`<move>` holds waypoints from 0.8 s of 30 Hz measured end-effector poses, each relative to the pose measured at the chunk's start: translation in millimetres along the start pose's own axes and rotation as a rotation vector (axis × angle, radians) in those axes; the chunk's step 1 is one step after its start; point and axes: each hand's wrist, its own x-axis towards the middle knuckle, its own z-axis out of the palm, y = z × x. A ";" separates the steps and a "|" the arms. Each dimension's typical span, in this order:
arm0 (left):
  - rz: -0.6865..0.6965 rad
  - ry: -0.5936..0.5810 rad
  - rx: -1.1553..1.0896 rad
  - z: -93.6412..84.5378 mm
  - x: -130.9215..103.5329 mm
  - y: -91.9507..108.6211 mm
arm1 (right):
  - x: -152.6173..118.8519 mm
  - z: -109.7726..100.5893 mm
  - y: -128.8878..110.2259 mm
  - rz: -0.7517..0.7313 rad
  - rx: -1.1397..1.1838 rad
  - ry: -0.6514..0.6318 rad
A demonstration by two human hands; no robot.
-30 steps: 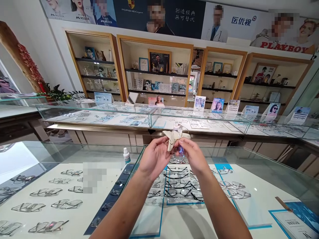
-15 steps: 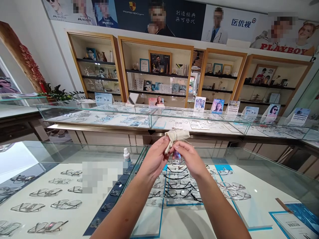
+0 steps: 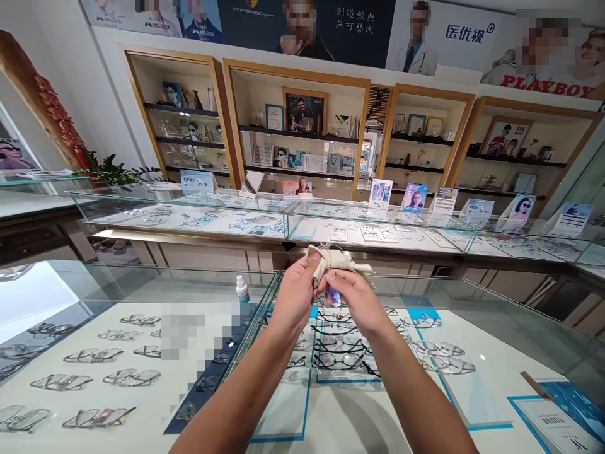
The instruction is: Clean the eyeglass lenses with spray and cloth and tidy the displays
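Both my hands are raised together over the glass display counter. A cream cleaning cloth [image 3: 347, 261] is bunched around a pair of thin-rimmed glasses, of which a purple-blue reflecting lens [image 3: 333, 296] shows below my fingers. My left hand [image 3: 295, 290] is closed on the cloth, its thumb pressing the fold. Pinched fingers of my right hand [image 3: 357, 296] grip the glasses close to that lens, just under the cloth. Most of the frame is hidden by cloth and fingers.
Under the counter glass lie rows of eyeglasses [image 3: 338, 345]. A small white bottle [image 3: 242, 289] stands left of my hands. A leaflet [image 3: 555, 421] is at the lower right. Beyond stands another glass display counter [image 3: 283, 217] with upright cards, then wall shelves [image 3: 297, 129].
The cloth has shifted: its loose end now reaches farther right, and its left fold stands higher. The purple-blue lens shows more fully below my fingers. Both hands keep their hold.
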 end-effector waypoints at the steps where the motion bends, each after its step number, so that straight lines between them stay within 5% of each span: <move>1: -0.002 -0.004 -0.009 -0.1 0.4 0.4 | 0.0 0.4 0.3 -0.008 0.005 0.001; 5: 0.005 -0.033 -0.063 -3.8 3.8 5.9 | -0.2 -6.8 -1.8 -0.040 0.051 0.061; 13: -0.083 -0.171 0.157 0.0 -7.4 5.1 | 1.5 -17.8 -12.8 -0.184 0.115 0.438; 18: 0.074 -0.086 0.289 6.1 -17.2 3.5 | 1.0 -12.5 -9.7 -0.182 0.079 0.445; 24: 0.007 -0.049 0.121 -6.5 -2.1 13.7 | -1.8 -13.1 -10.3 -0.152 0.061 0.356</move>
